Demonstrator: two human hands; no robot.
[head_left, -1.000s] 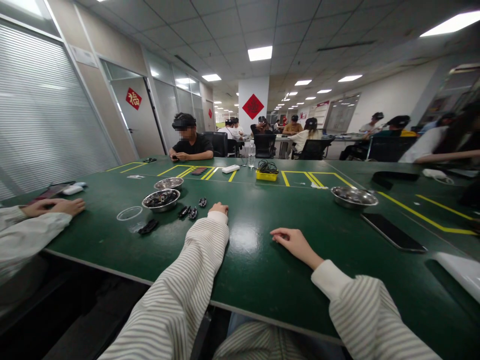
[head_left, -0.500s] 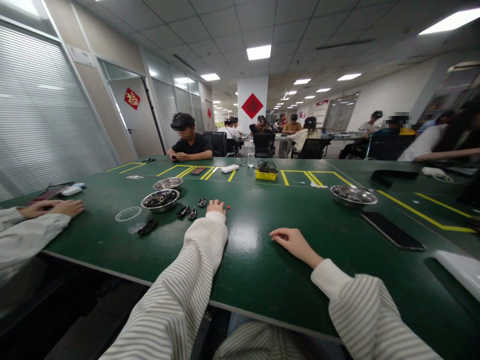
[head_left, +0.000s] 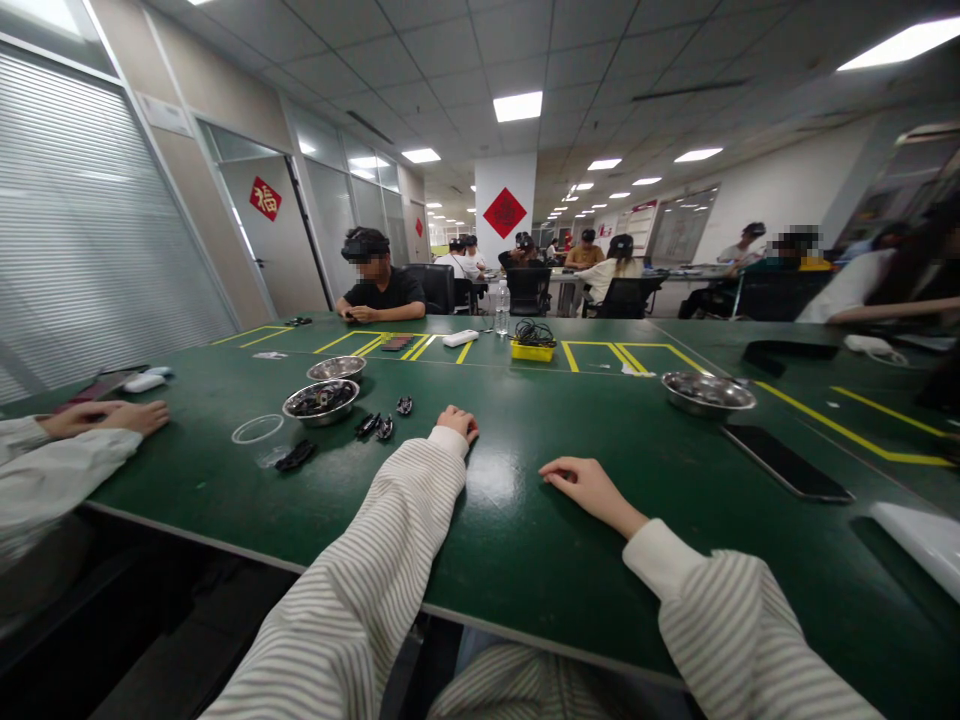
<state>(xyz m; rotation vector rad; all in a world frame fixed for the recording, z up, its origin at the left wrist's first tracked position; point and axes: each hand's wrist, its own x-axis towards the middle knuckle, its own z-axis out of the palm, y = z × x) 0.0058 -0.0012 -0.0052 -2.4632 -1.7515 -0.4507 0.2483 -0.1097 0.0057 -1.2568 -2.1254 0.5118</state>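
Note:
My left hand (head_left: pixel 459 422) rests low on the green table, its fingers curled down and closed. Whatever is under or in them is hidden; the small orange-red piece is out of sight. Left of it lie several small black parts (head_left: pixel 384 428), one of them a little farther off (head_left: pixel 405 405). My right hand (head_left: pixel 589 483) lies on its side on the table, fingers curled together, with nothing visible in them.
Black parts fill a steel bowl (head_left: pixel 330 412); another bowl (head_left: pixel 337 362) stands behind it. A clear ring-shaped lid (head_left: pixel 257 428) and a black piece (head_left: pixel 296 456) lie left. Right are a bowl (head_left: pixel 709 406) and a phone (head_left: pixel 787 462). A neighbour's hands (head_left: pixel 135 417) rest at far left.
My left hand has slid right, to where the small orange-red piece lay, and that piece no longer shows. The right hand has stayed where it was.

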